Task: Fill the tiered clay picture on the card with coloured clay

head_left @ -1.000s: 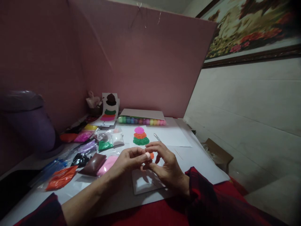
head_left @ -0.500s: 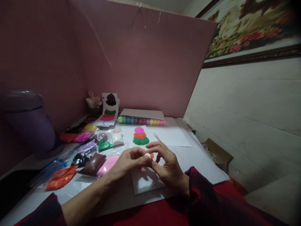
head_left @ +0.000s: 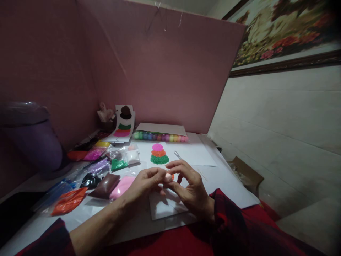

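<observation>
Between the fingertips of both hands is a small pale pink lump of modelling clay (head_left: 168, 177). My left hand (head_left: 151, 179) pinches it from the left, thumb and forefinger closed on it. From the right, the thumb of my right hand (head_left: 188, 183) supports it below, with the forefinger arched over the top. Under the hands lies a white card (head_left: 165, 209), partly in shadow. A bit of orange (head_left: 173, 176) shows behind the fingers, mostly hidden. Just beyond the hands, a sheet carries a stacked pink, orange and green clay shape (head_left: 159, 153).
Bags of coloured clay, among them orange (head_left: 69, 201), brown (head_left: 105, 186) and pink (head_left: 123, 187), spread to the left. A clear-handled tool (head_left: 177, 155) lies on white paper. Behind stands a pack of coloured clay balls (head_left: 161, 137). A purple bin (head_left: 34, 142) is far left.
The pink lump shows more fully between the fingertips as the left thumb has drawn back slightly. Otherwise both hands stay nearly in place.
</observation>
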Tool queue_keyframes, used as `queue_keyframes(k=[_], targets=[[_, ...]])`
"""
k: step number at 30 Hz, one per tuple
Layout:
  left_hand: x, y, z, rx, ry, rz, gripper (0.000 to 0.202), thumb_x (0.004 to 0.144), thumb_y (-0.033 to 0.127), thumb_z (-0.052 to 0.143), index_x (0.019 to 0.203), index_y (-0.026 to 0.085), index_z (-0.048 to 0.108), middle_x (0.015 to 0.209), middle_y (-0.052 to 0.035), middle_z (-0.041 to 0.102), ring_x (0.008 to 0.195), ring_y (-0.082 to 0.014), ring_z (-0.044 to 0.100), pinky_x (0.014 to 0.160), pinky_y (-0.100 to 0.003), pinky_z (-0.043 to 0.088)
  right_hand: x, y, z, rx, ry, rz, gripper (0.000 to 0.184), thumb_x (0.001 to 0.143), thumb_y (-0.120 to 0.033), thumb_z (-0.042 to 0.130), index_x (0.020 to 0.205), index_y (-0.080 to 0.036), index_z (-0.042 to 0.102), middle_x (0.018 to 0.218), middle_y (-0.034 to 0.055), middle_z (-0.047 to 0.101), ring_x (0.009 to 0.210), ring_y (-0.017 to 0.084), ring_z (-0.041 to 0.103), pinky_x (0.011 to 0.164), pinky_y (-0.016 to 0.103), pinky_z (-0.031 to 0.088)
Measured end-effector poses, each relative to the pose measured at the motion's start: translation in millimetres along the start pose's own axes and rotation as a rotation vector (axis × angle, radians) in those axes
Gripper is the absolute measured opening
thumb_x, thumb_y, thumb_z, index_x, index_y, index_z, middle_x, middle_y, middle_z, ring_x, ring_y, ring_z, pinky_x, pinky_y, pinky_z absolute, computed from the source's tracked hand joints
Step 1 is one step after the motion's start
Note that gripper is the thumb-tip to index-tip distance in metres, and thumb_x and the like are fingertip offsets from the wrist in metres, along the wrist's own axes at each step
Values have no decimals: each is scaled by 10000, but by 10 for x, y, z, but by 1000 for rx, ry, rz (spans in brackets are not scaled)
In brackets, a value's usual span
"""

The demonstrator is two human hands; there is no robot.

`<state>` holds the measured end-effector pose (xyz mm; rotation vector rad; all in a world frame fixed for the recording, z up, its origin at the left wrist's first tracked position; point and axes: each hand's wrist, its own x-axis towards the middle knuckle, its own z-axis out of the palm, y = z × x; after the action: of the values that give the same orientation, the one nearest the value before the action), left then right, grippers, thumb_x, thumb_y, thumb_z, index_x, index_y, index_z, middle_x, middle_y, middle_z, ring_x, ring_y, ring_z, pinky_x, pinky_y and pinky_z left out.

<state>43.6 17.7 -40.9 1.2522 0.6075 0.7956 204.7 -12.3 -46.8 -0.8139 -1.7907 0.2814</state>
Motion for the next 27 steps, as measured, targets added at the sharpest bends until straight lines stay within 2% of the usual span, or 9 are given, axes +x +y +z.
queue_keyframes(k=[4, 8, 12, 16, 21, 24, 27], targets=[[6, -12, -11, -23, -5, 38, 271, 733, 391, 679, 702, 124, 650, 684, -29, 599, 597, -109, 512, 602, -233, 410, 1, 2, 0, 4, -17, -13, 218, 738, -173, 684, 939, -202, 604, 999, 75, 604, 867, 195, 593, 540, 254, 492], [4, -2, -5, 16, 23, 20, 277, 734, 408, 671, 747, 132, 659, 699, -38, 611, 614, -134, 539, 597, -257, 440, 6, 6, -7, -13, -2, -10, 115, 785, -150, 622, 886, -202, 609, 989, 72, 604, 876, 193, 594, 546, 255, 488], [5, 7, 7, 26, 21, -5, 256, 701, 376, 712, 745, 130, 661, 660, -36, 623, 592, -120, 540, 598, -240, 435, 4, 3, -6, -16, -20, -6, 203, 747, -100, 629, 918, -199, 579, 1002, 73, 593, 889, 196, 584, 548, 255, 482], [5, 4, 17, 25, 3, -9, 290, 720, 392, 690, 843, 130, 685, 725, -53, 635, 625, -133, 555, 606, -255, 449, 1, 4, -3, -27, -11, -2, 133, 786, -107, 593, 885, -197, 593, 990, 69, 590, 886, 185, 584, 571, 258, 484], [6, -14, 6, -37, -19, 1, 253, 708, 371, 706, 752, 124, 672, 685, -45, 618, 629, -128, 542, 619, -240, 434, 2, 11, -1, -25, -23, -9, 221, 732, -104, 637, 922, -203, 582, 1010, 67, 593, 877, 191, 588, 558, 254, 493], [11, -23, -2, -38, -28, 14, 304, 724, 416, 676, 800, 122, 684, 774, -74, 637, 642, -139, 545, 624, -261, 444, 4, 9, -4, -22, -26, -9, 150, 777, -126, 605, 903, -205, 592, 998, 72, 594, 866, 191, 587, 557, 262, 495], [17, -32, -10, -4, 1, -10, 268, 706, 383, 707, 789, 130, 676, 721, -57, 640, 624, -132, 552, 629, -258, 443, 5, 9, -7, -27, -28, -4, 159, 778, -119, 600, 909, -208, 581, 1003, 75, 592, 900, 200, 578, 554, 263, 494]])
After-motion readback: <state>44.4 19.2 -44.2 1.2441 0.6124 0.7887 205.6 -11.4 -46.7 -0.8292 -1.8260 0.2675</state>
